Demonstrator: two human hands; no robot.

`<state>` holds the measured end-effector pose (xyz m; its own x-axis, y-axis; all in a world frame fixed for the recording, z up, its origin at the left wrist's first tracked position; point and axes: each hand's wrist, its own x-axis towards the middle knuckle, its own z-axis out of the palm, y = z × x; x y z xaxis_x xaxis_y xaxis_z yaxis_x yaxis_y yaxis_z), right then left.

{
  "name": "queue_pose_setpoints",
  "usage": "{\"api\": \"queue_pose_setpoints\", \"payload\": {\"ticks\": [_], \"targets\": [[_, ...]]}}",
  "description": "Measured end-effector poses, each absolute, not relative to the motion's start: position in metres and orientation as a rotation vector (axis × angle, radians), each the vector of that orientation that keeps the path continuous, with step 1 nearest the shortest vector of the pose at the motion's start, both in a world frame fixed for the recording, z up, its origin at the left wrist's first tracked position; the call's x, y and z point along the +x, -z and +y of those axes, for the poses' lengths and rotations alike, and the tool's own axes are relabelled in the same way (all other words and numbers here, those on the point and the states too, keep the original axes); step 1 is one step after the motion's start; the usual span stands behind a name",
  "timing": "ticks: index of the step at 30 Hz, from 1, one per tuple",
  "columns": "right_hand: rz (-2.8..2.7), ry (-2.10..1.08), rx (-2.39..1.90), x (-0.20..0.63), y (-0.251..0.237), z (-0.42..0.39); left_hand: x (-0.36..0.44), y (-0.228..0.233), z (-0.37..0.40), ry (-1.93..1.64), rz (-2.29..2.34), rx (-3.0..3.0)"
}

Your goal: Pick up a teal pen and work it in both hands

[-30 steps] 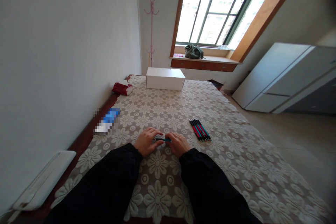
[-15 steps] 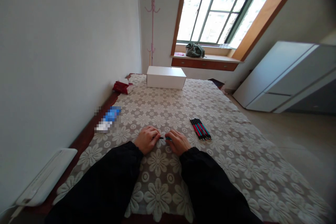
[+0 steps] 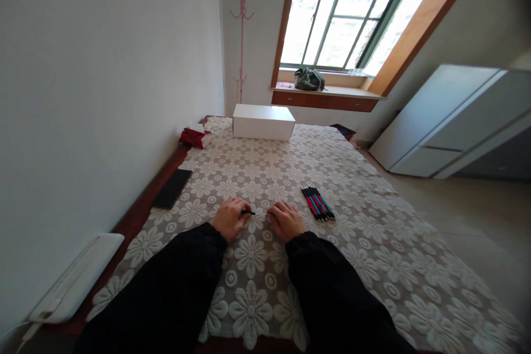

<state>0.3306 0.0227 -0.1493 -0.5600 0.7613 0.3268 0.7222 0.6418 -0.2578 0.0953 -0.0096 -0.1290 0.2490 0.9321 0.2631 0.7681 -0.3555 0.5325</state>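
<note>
Standing by the table, I see a white flat device point(image 3: 70, 282) at about 8 o'clock from the hands, near the wall edge, and 1 dark phone point(image 3: 172, 188) lying face up at 10 o'clock, parked out of the working area. Farther off at 11 o'clock sits 1 red tissue pack point(image 3: 194, 137), and at 12 o'clock 1 white box point(image 3: 263, 121) rests at the far end of the lace tablecloth point(image 3: 373, 265).

The left hand point(image 3: 229, 218) pinches the dark end piece of a pen point(image 3: 254, 213) between thumb and fingertips, closed on it. The right hand point(image 3: 286, 220), just to the 3 o'clock side, is closed on the pen's other end; between the 2 hands a thin pale rod shows, so the pen looks drawn apart lengthwise, each hand low over the cloth, probably to steady the pull.

At 2 o'clock from the right hand lies 1 neat bundle of pens point(image 3: 317, 202), laid parallel within easy reach; I make out roughly 8, red, teal and black, though the exact count is hard to tell.
</note>
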Motion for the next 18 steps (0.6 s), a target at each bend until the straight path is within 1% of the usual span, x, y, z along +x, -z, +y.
{"api": "queue_pose_setpoints", "payload": {"ticks": [18], "targets": [[-2.336,-0.064,-1.309,0.3376,0.1520,0.0266,0.0924,0.1270,-0.0114,-0.750,1.679,2.216]]}}
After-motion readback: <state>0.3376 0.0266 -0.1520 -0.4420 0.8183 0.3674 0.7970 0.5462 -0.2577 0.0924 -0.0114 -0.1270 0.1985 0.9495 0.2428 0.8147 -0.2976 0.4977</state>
